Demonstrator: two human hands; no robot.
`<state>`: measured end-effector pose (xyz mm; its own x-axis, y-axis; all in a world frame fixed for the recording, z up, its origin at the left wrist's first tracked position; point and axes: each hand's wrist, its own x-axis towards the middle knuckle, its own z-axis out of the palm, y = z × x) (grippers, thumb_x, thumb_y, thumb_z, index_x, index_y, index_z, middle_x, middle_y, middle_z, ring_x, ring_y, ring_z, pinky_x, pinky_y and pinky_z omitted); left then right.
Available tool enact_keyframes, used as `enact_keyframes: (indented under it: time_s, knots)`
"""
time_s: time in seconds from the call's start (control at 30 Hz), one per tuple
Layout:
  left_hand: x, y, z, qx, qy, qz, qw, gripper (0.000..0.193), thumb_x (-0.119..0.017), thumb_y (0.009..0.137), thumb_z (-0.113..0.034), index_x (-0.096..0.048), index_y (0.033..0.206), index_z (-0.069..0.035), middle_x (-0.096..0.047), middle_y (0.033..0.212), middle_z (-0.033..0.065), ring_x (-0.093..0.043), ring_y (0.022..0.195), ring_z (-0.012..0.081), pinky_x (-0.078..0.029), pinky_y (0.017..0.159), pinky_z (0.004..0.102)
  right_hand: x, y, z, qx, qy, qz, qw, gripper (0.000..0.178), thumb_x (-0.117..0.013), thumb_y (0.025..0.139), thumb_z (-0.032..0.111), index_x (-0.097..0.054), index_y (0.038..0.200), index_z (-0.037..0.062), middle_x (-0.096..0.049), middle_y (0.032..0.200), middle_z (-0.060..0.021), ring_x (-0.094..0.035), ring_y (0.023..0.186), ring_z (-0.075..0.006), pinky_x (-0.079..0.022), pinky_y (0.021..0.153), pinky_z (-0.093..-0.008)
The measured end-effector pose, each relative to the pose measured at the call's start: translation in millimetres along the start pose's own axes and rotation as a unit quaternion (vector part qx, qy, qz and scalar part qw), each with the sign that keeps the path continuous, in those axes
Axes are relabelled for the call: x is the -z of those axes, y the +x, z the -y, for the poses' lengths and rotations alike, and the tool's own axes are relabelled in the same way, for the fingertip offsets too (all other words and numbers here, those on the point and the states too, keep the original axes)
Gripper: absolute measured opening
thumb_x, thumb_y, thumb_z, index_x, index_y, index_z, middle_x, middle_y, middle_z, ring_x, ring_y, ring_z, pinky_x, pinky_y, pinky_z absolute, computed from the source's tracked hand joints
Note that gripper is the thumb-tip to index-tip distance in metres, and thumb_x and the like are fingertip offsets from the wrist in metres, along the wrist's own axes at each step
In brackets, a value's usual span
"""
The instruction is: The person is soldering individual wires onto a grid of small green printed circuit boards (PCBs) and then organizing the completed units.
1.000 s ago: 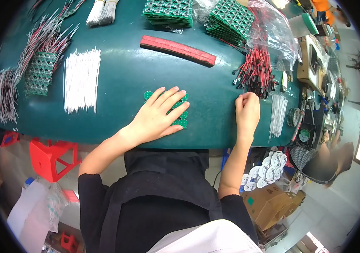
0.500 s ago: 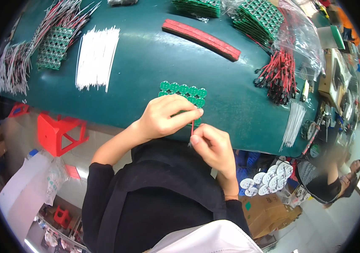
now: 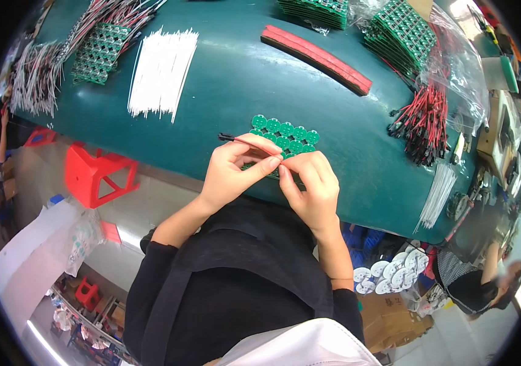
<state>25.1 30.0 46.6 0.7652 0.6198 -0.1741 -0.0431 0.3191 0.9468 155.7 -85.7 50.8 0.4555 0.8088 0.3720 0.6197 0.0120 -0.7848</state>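
Observation:
My left hand [image 3: 236, 166] is closed in a pinch on a thin red-and-black wire lead [image 3: 249, 143]. The lead's black connector [image 3: 226, 137] sticks out to the left past the fingers. Against those fingertips, my right hand [image 3: 312, 186] pinches at the other end of the lead; the exact tip is hidden between the fingers. Just beyond both hands a green panel of round circuit boards [image 3: 286, 130] lies on the table, its near part covered by them.
On the dark green table [image 3: 224, 79] lie white cable ties [image 3: 161, 76], a red-topped bar [image 3: 315, 58], stacked green panels [image 3: 398, 36], and a bunch of red-and-black leads [image 3: 422, 125]. More wires [image 3: 36, 76] lie far left. A red stool [image 3: 96, 177] stands left; a person [image 3: 471, 271] is at right.
My right hand has come up to meet the left fingertips. The lead, which hung between the hands, now lies across the left fingers with its connector pointing left. The whole view has shifted.

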Motion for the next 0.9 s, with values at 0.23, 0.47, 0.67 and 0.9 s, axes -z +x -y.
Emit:
enact_keyframes:
  time_s: [0.23, 0.47, 0.67, 0.9]
  knots:
    - [13, 21, 2, -0.112, 0.219, -0.148, 0.958, 0.009, -0.070, 0.088, -0.002, -0.069, 0.095, 0.005, -0.070, 0.094, 0.0083, -0.071, 0.079, 0.0143, -0.057, 0.072, 0.0258, 79, 30, -52, -0.093, -0.415, 0.006, 0.905, 0.044, -0.057, 0.079, -0.008, -0.060, 0.119, 0.0094, -0.061, 0.114, -0.0123, -0.058, 0.096, -0.0328, -0.051, 0.083, -0.0399]
    - [15, 26, 6, -0.128, 0.291, -0.137, 0.938, 0.012, -0.070, 0.088, -0.001, -0.068, 0.097, 0.005, -0.070, 0.094, 0.0088, -0.070, 0.082, 0.0143, -0.056, 0.074, 0.0246, 113, 12, -86, -0.079, -0.434, 0.064, 0.895, 0.039, -0.060, 0.080, -0.006, -0.060, 0.117, 0.0067, -0.061, 0.114, -0.0104, -0.058, 0.099, -0.0293, -0.049, 0.086, -0.0401]
    - [16, 25, 8, -0.143, 0.296, -0.136, 0.935, 0.011, -0.070, 0.088, 0.000, -0.068, 0.097, 0.005, -0.070, 0.095, 0.0099, -0.070, 0.081, 0.0150, -0.056, 0.073, 0.0251, 99, 1, -70, -0.022, -0.324, -0.055, 0.944, 0.027, -0.063, 0.087, -0.005, -0.068, 0.112, 0.0033, -0.064, 0.109, -0.0101, -0.063, 0.098, -0.0256, -0.051, 0.084, -0.0349]
    - [14, 27, 13, -0.185, 0.319, -0.139, 0.919, 0.010, -0.070, 0.085, 0.003, -0.068, 0.095, 0.003, -0.068, 0.091, 0.0101, -0.070, 0.077, 0.0159, -0.057, 0.068, 0.0261, 87, -2, -37, -0.012, -0.257, -0.188, 0.948, 0.021, -0.069, 0.085, -0.006, -0.071, 0.105, -0.0011, -0.069, 0.097, -0.0124, -0.065, 0.084, -0.0234, -0.052, 0.075, -0.0324]
